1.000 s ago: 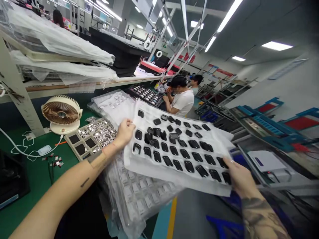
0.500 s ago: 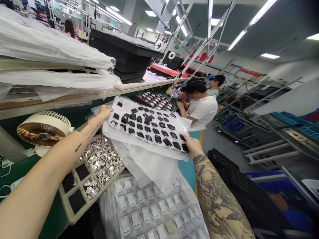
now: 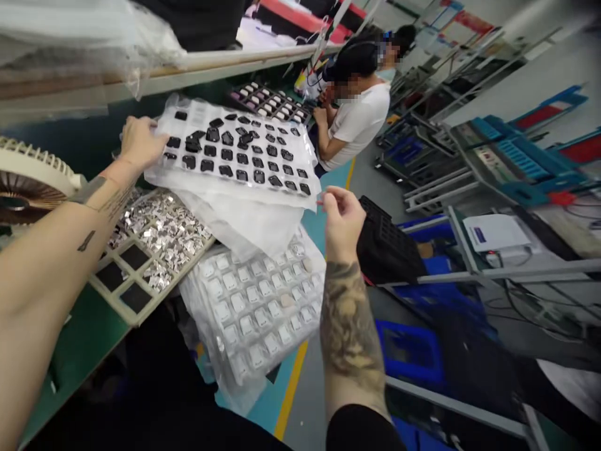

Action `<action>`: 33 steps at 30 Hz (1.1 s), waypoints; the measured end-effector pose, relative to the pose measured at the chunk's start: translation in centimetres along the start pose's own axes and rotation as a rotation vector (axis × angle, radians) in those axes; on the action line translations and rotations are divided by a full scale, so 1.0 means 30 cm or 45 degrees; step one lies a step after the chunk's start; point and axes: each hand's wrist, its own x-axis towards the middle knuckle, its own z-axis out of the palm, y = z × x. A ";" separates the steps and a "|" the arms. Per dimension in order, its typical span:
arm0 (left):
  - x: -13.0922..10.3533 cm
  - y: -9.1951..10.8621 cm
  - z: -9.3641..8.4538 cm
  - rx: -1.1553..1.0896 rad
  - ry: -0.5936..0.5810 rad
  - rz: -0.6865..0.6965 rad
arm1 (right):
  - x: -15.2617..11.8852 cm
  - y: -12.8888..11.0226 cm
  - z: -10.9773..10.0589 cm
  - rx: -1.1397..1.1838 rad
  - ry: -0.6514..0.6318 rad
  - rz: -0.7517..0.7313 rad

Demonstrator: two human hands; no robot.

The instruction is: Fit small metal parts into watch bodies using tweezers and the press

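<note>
Your left hand (image 3: 141, 144) is closed on the left edge of the clear tray (image 3: 200, 114), fingers and thumb together there. Your right hand (image 3: 339, 216) is just beside the tray's near right corner with its fingers curled in; you cannot tell from this view whether they pinch that corner. The tray is in front of you, tilted in view, with rows of black pieces (image 3: 226, 154) in it, a few heaped together towards its left side. A white sheet (image 3: 263, 220) hangs out from under its near edge. Below, a second tray (image 3: 244, 373) of pale pieces juts past the front edge of the green worktop (image 3: 94, 338). Left of that, at the worktop's front edge, is a divided box (image 3: 113, 305) with many small silver pieces (image 3: 178, 225) in it. A fan (image 3: 37, 175) stands beyond your left forearm. A co-worker (image 3: 359, 116) is at the worktop's far end, beside a dark box (image 3: 268, 100) of white pieces.
</note>
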 end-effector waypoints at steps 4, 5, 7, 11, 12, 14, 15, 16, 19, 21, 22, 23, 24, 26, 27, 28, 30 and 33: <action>-0.384 0.139 -0.158 -0.254 -0.061 0.098 | -0.523 -0.127 -0.005 0.079 -0.574 -0.358; -0.519 0.168 -0.211 -0.389 -0.030 0.122 | -0.622 -0.131 0.017 0.023 -0.738 -0.396; -0.808 0.192 -0.320 -0.575 -0.050 0.164 | -0.757 -0.106 0.079 -0.110 -0.955 -0.426; -1.330 0.066 -0.496 -0.520 -0.255 0.166 | -0.850 -0.017 0.205 -0.235 -1.040 -0.412; -1.428 0.013 -0.526 -0.459 -0.242 0.129 | -0.860 -0.001 0.223 -0.248 -1.051 -0.407; -1.577 -0.090 -0.571 -0.313 -0.143 0.051 | -0.880 0.020 0.233 -0.276 -1.062 -0.390; -1.628 -0.132 -0.587 -0.237 -0.070 0.003 | -0.887 0.029 0.225 -0.297 -1.053 -0.375; -1.666 -0.167 -0.599 -0.152 0.001 -0.051 | -0.891 0.041 0.208 -0.329 -1.028 -0.350; -1.721 -0.232 -0.618 -0.024 0.141 -0.210 | -0.872 0.101 0.115 -0.499 -0.871 -0.207; -1.727 -0.256 -0.620 -0.077 0.139 -0.291 | -0.841 0.158 0.030 -0.649 -0.750 -0.071; -1.725 -0.265 -0.620 -0.129 0.107 -0.313 | -0.825 0.186 -0.011 -0.718 -0.703 -0.002; -1.721 -0.272 -0.618 -0.182 0.067 -0.325 | -0.811 0.212 -0.046 -0.777 -0.671 0.066; -1.715 -0.277 -0.617 -0.229 0.022 -0.333 | -0.799 0.233 -0.072 -0.819 -0.659 0.127; -1.699 -0.277 -0.619 -0.309 -0.066 -0.346 | -0.784 0.259 -0.101 -0.862 -0.662 0.218; -1.691 -0.272 -0.623 -0.345 -0.103 -0.354 | -0.779 0.264 -0.105 -0.868 -0.668 0.246; -1.683 -0.265 -0.630 -0.380 -0.131 -0.365 | -0.776 0.267 -0.106 -0.869 -0.675 0.263; -1.669 -0.249 -0.650 -0.451 -0.209 -0.377 | -0.771 0.273 -0.105 -0.861 -0.710 0.276; -1.661 -0.244 -0.691 -0.572 -0.299 -0.371 | -0.756 0.284 -0.097 -0.905 -0.691 0.321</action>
